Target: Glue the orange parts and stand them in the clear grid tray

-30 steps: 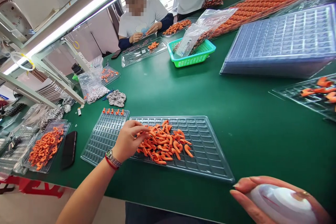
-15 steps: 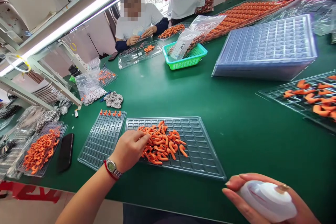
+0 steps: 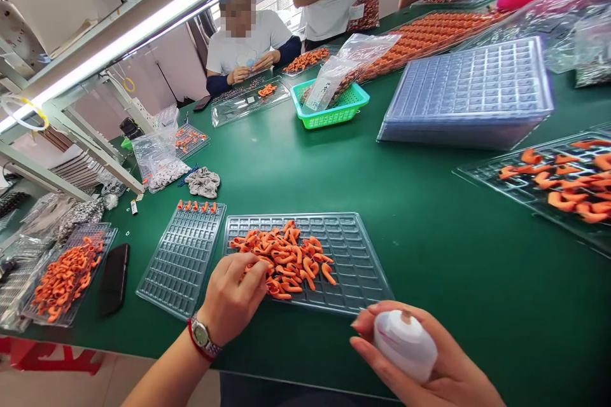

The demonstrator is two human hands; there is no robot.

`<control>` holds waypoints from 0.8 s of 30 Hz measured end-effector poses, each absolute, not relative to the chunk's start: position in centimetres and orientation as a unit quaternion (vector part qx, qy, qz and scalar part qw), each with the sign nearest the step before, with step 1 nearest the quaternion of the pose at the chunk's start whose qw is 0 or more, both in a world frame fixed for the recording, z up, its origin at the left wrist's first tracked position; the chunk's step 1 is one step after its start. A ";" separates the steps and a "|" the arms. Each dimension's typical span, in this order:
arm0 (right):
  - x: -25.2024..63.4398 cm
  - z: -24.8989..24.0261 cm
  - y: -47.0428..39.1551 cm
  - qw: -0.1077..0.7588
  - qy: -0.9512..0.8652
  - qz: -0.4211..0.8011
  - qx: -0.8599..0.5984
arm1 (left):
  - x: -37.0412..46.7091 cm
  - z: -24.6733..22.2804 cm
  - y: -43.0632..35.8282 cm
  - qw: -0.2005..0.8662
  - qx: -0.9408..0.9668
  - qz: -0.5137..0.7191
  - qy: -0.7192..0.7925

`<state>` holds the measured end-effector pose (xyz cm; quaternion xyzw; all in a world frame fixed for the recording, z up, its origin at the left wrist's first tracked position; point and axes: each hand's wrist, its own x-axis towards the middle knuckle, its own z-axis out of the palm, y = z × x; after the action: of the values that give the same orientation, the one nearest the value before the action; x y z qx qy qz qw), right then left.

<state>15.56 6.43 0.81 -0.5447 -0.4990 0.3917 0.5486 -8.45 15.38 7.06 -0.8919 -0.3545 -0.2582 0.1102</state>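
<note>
My left hand, with a wristwatch on the wrist, is at the left front edge of a pile of small curved orange pieces. Its fingers are pinched together, and whatever is between them is hidden. The pile lies on a clear compartment tray. My right hand is closed around a small translucent white squeeze bottle with a brownish tip, in front of the tray's right corner. A narrower tray to the left carries several orange pieces along its far edge.
A black phone and another orange pile lie at the left. Stacked clear trays and a further loaded tray stand at the right. Behind are a green basket and a seated co-worker.
My left hand has drawn slightly back toward me from the pile. My right hand, with the bottle, has moved left toward the tray and turned the bottle's tip more upright.
</note>
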 end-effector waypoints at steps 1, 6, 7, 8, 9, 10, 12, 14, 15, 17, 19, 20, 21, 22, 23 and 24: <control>14.9 1.3 6.7 0.546 -0.505 0.400 -0.536 | -8.3 7.0 15.0 0.107 -0.891 -0.263 -0.354; 12.1 2.4 7.6 0.548 -0.466 0.452 -0.528 | -8.2 6.1 13.9 0.095 -0.884 -0.274 -0.366; 11.9 2.4 7.7 0.547 -0.461 0.456 -0.530 | -8.2 5.9 13.7 0.093 -0.882 -0.277 -0.369; 11.8 2.3 7.7 0.545 -0.461 0.456 -0.531 | -8.3 5.8 13.6 0.091 -0.881 -0.280 -0.371; 11.7 2.2 7.7 0.541 -0.471 0.453 -0.529 | -8.3 5.7 13.4 0.088 -0.879 -0.285 -0.371; 11.8 2.1 7.7 0.536 -0.486 0.448 -0.525 | -8.1 5.7 13.2 0.085 -0.877 -0.292 -0.372; 12.0 1.9 7.8 0.530 -0.517 0.435 -0.513 | -7.6 5.6 12.6 0.074 -0.874 -0.305 -0.372; 12.1 1.7 7.8 0.535 -0.540 0.409 -0.505 | -6.6 5.6 11.9 0.058 -0.873 -0.314 -0.370; 12.1 1.7 7.8 0.541 -0.546 0.393 -0.505 | -6.1 5.5 11.6 0.047 -0.873 -0.318 -0.367; 12.1 1.7 7.8 0.549 -0.552 0.366 -0.510 | -5.0 5.3 11.1 0.025 -0.871 -0.326 -0.365; 12.2 1.8 7.8 0.548 -0.553 0.354 -0.518 | -4.2 4.9 10.8 0.010 -0.868 -0.332 -0.371; 12.2 1.8 7.8 0.548 -0.553 0.352 -0.520 | -4.0 4.7 10.7 0.006 -0.866 -0.331 -0.375; 12.3 1.8 7.8 0.546 -0.554 0.352 -0.521 | -3.8 4.5 10.5 0.004 -0.865 -0.329 -0.380; 12.4 1.9 7.8 0.542 -0.557 0.354 -0.521 | -3.7 4.3 10.4 0.004 -0.864 -0.326 -0.384; 12.5 1.9 7.8 0.536 -0.562 0.359 -0.519 | -3.6 4.1 10.3 0.003 -0.863 -0.324 -0.389; 12.6 2.0 7.9 0.527 -0.567 0.367 -0.516 | -3.6 3.9 10.1 0.003 -0.861 -0.323 -0.394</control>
<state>12.62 7.85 2.01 -0.5156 -0.5674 0.3667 0.5271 -3.56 10.11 3.90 -0.8608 -0.3938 -0.3225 0.0028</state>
